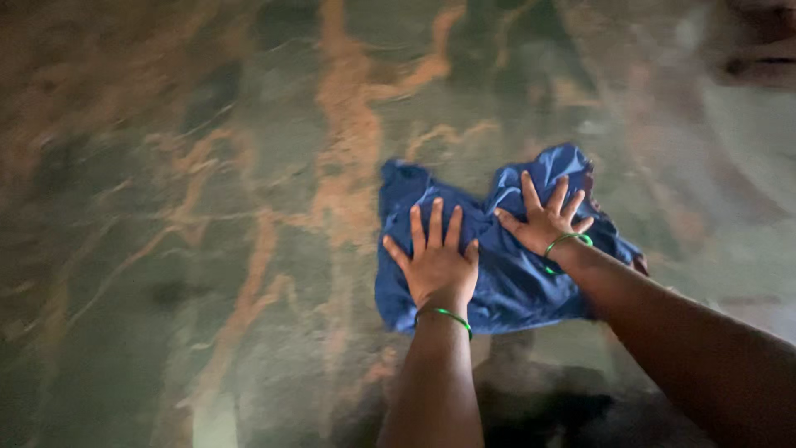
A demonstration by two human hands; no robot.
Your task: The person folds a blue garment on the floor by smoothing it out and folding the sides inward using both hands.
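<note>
A crumpled blue cloth (506, 282) lies flat on a green marble floor (207, 249) with orange-brown veins. My left hand (435, 257) presses palm-down on the cloth's left half, fingers spread. My right hand (545, 220) presses palm-down on the cloth's upper right part, fingers spread too. Each wrist wears a thin green bangle. Neither hand grips the cloth; both rest flat on top of it.
The veined floor stretches out to the left and above the cloth. A dark blurred shape (759, 50) sits at the top right corner. My own shadow darkens the floor (531, 406) below the cloth between my forearms.
</note>
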